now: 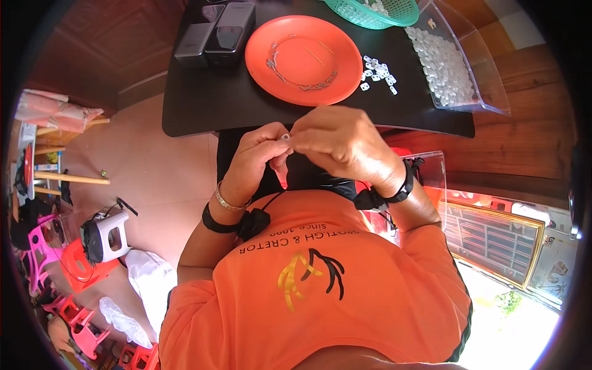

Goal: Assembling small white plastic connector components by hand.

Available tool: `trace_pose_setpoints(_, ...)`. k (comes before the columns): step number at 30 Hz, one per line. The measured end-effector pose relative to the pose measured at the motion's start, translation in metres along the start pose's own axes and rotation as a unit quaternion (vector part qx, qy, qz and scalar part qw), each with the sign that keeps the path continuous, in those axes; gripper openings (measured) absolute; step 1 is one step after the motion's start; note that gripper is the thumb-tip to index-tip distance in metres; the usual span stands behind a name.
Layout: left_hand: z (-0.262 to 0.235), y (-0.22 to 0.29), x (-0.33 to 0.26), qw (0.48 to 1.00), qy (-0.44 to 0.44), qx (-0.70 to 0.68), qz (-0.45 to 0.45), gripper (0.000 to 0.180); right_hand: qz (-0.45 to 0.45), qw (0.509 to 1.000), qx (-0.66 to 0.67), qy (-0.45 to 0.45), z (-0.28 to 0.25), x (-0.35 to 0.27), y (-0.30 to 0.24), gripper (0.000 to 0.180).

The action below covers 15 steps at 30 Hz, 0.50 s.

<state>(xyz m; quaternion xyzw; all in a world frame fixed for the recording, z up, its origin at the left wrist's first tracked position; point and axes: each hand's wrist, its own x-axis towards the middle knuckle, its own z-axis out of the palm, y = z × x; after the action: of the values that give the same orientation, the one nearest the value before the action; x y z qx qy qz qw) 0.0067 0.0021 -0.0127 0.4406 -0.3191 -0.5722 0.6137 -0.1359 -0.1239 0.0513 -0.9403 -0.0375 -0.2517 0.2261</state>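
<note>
At the black table [404, 114], the left hand [256, 151] pinches a small white holed piece [285, 137]; the right hand [345, 142] curls beside it, its grip unclear. A round orange plastic plate [264, 80] lies on the table; a red plastic stool [75, 266] stands on the pinkish floor [163, 139].

You seem to be in a home: plastic stools [80, 279], tiled floor [166, 154], wood panelling [524, 145], black table [203, 108].

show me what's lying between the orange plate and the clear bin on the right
In the head view, a loose scatter of small white pieces lies on the dark tabletop between the orange plate and clear bin.
</note>
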Motion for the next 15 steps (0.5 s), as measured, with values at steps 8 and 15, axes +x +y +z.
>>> trace_pose_setpoints(8, 0.003, 0.005, -0.003, 0.999, 0.045, 0.007, 0.013, 0.018, 0.097, 0.96, -0.251, -0.071, -0.016, 0.025, 0.061, 0.009)
trace_pose_setpoints(15, -0.004, 0.001, -0.005, 0.998, 0.051, 0.015, 0.026, 0.018, 0.084, 0.938, -0.302, -0.145, 0.003, 0.032, 0.074, 0.007)
